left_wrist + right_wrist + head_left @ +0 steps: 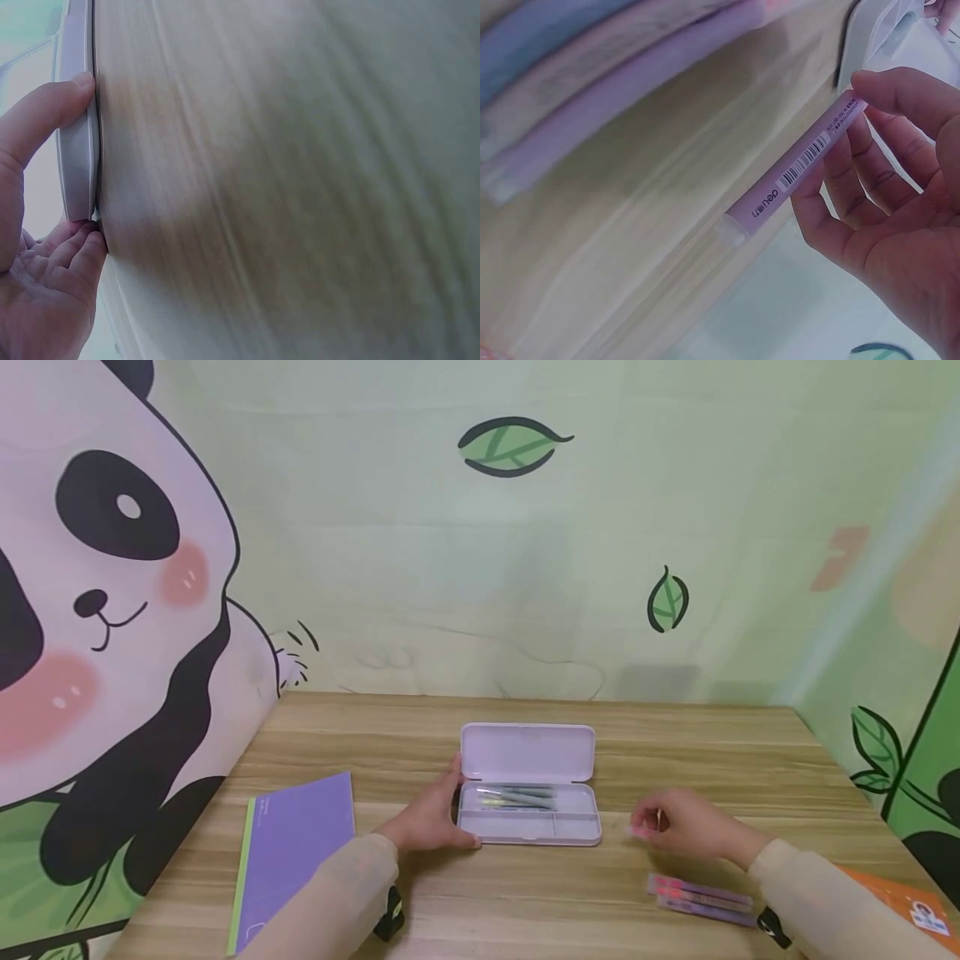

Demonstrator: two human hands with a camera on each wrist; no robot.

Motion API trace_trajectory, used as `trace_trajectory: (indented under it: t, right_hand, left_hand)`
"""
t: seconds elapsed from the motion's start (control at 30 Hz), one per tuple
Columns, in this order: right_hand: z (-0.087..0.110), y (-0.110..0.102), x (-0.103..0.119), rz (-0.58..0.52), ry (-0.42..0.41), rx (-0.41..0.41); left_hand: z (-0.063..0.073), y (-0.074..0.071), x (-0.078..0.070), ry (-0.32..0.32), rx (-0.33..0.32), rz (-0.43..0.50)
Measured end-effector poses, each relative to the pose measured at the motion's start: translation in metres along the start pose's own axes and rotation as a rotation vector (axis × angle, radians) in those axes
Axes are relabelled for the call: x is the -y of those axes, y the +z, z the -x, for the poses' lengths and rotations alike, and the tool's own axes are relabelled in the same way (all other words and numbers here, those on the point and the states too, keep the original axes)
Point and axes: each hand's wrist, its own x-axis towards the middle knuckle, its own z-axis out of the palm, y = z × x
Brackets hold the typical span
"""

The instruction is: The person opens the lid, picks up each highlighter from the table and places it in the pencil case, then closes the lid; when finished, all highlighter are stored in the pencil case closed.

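Observation:
A pale lilac pencil case (528, 837) lies with its lid (527, 752) raised at the middle of the table. Several slim pens (517, 797) are in its back compartment; two smaller compartments run along the front. At the case's left end, my left hand (429, 814) grips it, thumb (64, 105) on the front edge and fingers round the side. My right hand (690, 825), just right of the case, pinches a purple marker (795, 166) with a barcode on its barrel. Nearer me, several more markers (701, 896) with pink and purple parts lie side by side.
A purple notebook (300, 852) with a green spine lies on the left of the wooden table (510, 902). At the right edge is an orange booklet (896, 897), partly behind my sleeve. A panda-printed backdrop (405, 568) stands behind the table.

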Motion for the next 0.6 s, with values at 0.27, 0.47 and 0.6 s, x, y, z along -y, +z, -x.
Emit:
trace_trajectory:
  t: [0.27, 0.47, 0.6]
  right_hand:
    - [-0.031, 0.007, 0.009, 0.054, 0.004, 0.034]
    - [-0.058, 0.01, 0.022, 0.025, -0.016, 0.065]
    - [-0.073, 0.013, 0.032, 0.023, -0.029, 0.074]
  left_hand:
    - [0.001, -0.001, -0.002, -0.007, 0.004, 0.013]
    - [0.001, -0.002, -0.003, -0.009, 0.003, 0.011]
    - [0.001, -0.001, -0.003, -0.021, 0.007, 0.011]
